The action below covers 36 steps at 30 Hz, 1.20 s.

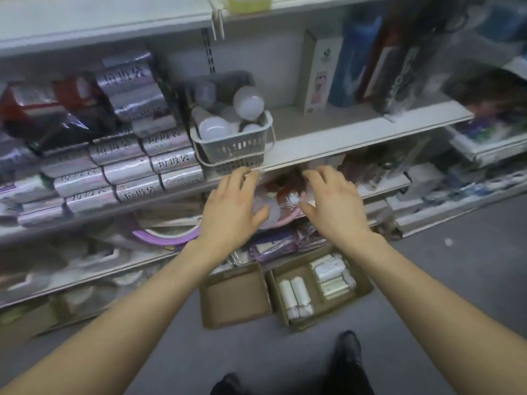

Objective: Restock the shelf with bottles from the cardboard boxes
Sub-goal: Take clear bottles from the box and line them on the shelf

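left grip [231,206] and right grip [333,203] both spread open, flanking a shiny packet [282,195].

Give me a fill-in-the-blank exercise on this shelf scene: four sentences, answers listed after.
1. The grey basket on the shelf holds white light ____.
2. On the floor, the left cardboard box is ____.
3. The white bottles lie in the cardboard box to its ____.
4. The left hand and the right hand reach to the shelf level just ____ the basket.

Missing words: bulbs; empty; right; below.
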Each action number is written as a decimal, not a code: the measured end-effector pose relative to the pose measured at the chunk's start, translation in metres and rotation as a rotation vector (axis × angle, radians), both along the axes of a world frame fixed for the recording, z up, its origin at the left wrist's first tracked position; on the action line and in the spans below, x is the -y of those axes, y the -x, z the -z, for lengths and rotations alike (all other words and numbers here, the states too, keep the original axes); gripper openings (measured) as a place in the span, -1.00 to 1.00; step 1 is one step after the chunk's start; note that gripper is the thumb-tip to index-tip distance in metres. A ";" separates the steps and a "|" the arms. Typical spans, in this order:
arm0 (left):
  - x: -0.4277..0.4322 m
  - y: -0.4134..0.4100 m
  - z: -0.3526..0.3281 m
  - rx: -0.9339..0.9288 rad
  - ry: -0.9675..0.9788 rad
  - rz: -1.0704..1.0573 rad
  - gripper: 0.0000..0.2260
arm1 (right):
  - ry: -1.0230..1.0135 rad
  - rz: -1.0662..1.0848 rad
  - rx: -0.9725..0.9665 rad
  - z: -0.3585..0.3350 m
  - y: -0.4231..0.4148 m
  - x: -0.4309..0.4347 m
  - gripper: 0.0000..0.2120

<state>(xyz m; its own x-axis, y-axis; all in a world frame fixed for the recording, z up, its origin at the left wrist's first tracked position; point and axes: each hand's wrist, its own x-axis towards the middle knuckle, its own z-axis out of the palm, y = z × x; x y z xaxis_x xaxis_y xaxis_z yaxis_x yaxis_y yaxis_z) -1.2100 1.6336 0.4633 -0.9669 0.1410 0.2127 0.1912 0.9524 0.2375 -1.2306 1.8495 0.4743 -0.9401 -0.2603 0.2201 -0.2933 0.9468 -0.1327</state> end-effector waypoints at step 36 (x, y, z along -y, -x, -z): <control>-0.217 -0.033 0.513 0.855 -0.039 -0.346 -0.32 | -0.123 -0.208 0.887 0.522 0.025 -0.205 -0.29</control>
<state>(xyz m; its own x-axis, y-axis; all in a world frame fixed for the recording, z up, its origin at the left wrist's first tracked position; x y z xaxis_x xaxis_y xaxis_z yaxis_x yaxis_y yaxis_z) -1.1770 1.8502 -0.0498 -0.7840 -0.1779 -0.5947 -0.3582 0.9121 0.1994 -1.2553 2.0543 -0.0479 -0.6832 -0.4167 -0.5997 -0.2979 0.9088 -0.2920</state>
